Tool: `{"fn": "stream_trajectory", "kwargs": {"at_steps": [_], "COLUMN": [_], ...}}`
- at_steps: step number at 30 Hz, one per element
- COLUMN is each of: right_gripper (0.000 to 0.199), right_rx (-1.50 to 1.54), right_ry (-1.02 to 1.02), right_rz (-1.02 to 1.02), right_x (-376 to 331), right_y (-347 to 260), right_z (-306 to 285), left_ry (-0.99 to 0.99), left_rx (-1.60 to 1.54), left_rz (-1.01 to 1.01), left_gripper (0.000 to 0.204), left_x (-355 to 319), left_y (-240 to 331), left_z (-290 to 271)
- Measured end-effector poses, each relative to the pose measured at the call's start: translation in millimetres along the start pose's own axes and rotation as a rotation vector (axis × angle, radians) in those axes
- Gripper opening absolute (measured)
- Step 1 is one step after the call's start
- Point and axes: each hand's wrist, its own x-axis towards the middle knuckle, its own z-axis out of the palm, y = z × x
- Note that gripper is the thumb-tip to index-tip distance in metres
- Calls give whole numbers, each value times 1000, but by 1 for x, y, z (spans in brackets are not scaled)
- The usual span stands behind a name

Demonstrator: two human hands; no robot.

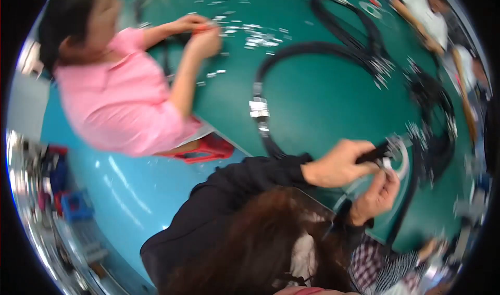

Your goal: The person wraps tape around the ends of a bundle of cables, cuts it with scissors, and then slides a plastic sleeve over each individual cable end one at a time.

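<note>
Fingers (364, 157) of the left hand (338, 165) pinch the end of a black cable (312, 49), while the right hand (376, 195) closes its fingers on a small metal clip (386, 162) beside it, above the green worktop (323, 102), where the cable loops past scattered metal clips (258, 34) near a person in pink (125, 102).

left hand (338, 165) grips black cable (307, 47) | right hand (376, 197) pinches white tag (386, 163) | green table (312, 102)

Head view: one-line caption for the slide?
Left hand and right hand pinch the end of a black cable over a green table, beside a co-worker in a pink shirt.
</note>
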Motion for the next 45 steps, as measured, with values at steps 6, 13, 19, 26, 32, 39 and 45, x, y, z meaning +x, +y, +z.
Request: {"fn": "stream_trajectory", "kwargs": {"at_steps": [6, 13, 19, 26, 32, 39, 45], "right_gripper": [12, 12, 11, 12, 12, 12, 12], "right_rx": [-57, -68, -44, -159, 70, 423, 16], "right_ry": [-213, -167, -186, -241, -200, -188, -189], "right_rz": [31, -76, -105, -291, -2, 322, -127], "right_x": [2, 4, 7, 16, 5, 5, 6], "right_y": [-4, -2, 0, 1, -7, -18, -16], "right_z": [-6, -13, -15, -20, -15, -13, -18], "left_ry": [28, -28, -68, -33, -38, -72, -70], "left_rx": [-249, -205, -240, -156, -142, -197, -223], "left_rz": [-240, -226, -262, -226, -215, -198, -171], "left_gripper": [11, 10, 10, 12, 7, 7, 5], "left_x": [-2, -1, -3, -2, -3, -5, -7], "left_y": [-7, -6, -7, -12, -10, -12, -15], "left_z": [0, 8, 4, 8, 9, 5, 7]}}
